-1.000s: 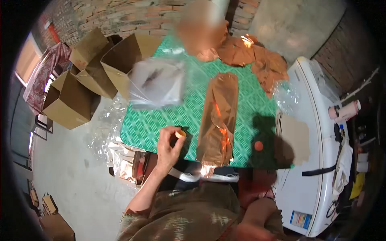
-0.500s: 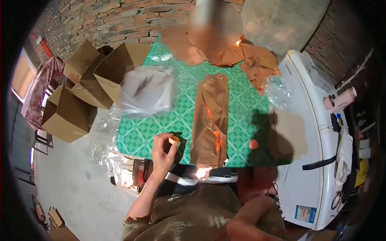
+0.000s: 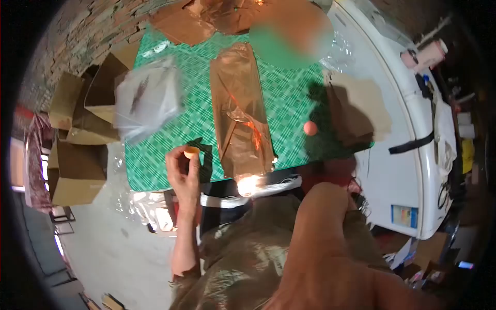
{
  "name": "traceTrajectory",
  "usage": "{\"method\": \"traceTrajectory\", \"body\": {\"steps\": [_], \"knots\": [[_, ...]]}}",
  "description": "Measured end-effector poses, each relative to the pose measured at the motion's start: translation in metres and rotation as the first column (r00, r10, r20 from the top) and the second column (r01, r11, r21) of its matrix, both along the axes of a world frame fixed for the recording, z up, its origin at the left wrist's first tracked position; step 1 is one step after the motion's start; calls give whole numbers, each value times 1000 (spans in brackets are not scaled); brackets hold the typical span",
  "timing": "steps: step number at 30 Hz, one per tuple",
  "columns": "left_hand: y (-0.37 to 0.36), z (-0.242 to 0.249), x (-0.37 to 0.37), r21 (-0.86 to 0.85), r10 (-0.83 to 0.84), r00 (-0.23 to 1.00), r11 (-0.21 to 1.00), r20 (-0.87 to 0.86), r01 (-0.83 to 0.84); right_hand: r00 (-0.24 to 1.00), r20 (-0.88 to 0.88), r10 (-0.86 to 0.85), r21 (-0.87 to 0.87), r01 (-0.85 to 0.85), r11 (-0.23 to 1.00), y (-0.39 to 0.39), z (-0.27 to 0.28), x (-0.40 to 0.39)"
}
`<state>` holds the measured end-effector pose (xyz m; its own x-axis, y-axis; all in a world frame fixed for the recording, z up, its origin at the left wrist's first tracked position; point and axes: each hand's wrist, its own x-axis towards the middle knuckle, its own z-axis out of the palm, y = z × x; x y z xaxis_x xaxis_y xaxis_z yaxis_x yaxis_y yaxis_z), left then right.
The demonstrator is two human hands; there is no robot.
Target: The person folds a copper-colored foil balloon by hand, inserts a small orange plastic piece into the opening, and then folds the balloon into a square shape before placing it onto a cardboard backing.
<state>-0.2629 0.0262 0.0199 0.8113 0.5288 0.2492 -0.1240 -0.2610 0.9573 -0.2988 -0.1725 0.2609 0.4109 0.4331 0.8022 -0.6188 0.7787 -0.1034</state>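
My left hand (image 3: 182, 168) is closed around a small orange round piece (image 3: 191, 151), which looks like a cap or short ring, near the front left edge of the table. A dark shadow falls on the cloth beside it. To its right lies a long, flat brown plastic packet (image 3: 240, 113), shiny and creased, reaching the front edge. A small pink-red round object (image 3: 310, 128) rests on the cloth right of the packet. My right arm is bent close to the camera at the bottom; its hand is out of sight.
The table has a green checked cloth (image 3: 194, 113). A stack of clear plastic bags (image 3: 150, 98) lies at left, with open cardboard boxes (image 3: 77, 173) beyond. Brown sheets (image 3: 181, 23) lie at the back, cardboard (image 3: 364, 98) at right. A white fridge (image 3: 398, 175) borders the right side.
The whole view has shifted and tilted, so the table sits higher and further left. My right arm has risen and looms larger. My left hand keeps hold of the orange piece.
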Motion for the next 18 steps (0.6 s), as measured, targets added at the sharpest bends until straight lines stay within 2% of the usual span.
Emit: {"method": "traceTrajectory", "body": {"steps": [1, 3, 4, 5, 7, 8, 9, 13, 14, 15, 18], "knots": [[2, 0, -2, 61, 15, 1000, 998, 10, -16, 1000, -17, 6, 23, -6, 1000, 2, 2, 3], [3, -9, 0, 76, 42, 998, 996, 52, -46, 999, -20, 46, 32, -46, 998, 1, 2, -3], [9, -20, 0, 24, 45, 999, 999, -5, -45, 999, -21, 49, 9, -49, 999, 0, -3, -4], [-4, -2, 2, -76, -4, 1000, 997, 19, 6, 999, -25, 29, -15, -30, 999, 4, -5, -3], [-1, -2, -2, 58, 57, 998, 997, -33, -55, 996, -63, 68, 5, -67, 998, 7, -4, -1], [7, -20, 0, 126, 58, 998, 990, 24, -61, 992, -82, 100, -2, -101, 995, 7, -7, -6], [2, -10, -1, 68, 42, 999, 997, 18, -43, 987, -102, 124, 0, -125, 992, 8, -8, -7], [-1, -5, -1, 41, 32, 999, 999, -4, -32, 948, -236, 216, 2, -221, 975, 4, -13, -13], [1, -5, -2, 65, 30, 999, 997, -26, -29, 935, -270, 231, 0, -240, 971, 2, -13, -15], [3, -7, -2, 164, 38, 999, 986, 5, -39, 923, -297, 246, -2, -258, 966, 0, -14, -16], [-1, -14, 2, 59, 33, 997, 998, 70, -38, 893, -376, 248, -41, -284, 958, -6, -19, -18]]}}
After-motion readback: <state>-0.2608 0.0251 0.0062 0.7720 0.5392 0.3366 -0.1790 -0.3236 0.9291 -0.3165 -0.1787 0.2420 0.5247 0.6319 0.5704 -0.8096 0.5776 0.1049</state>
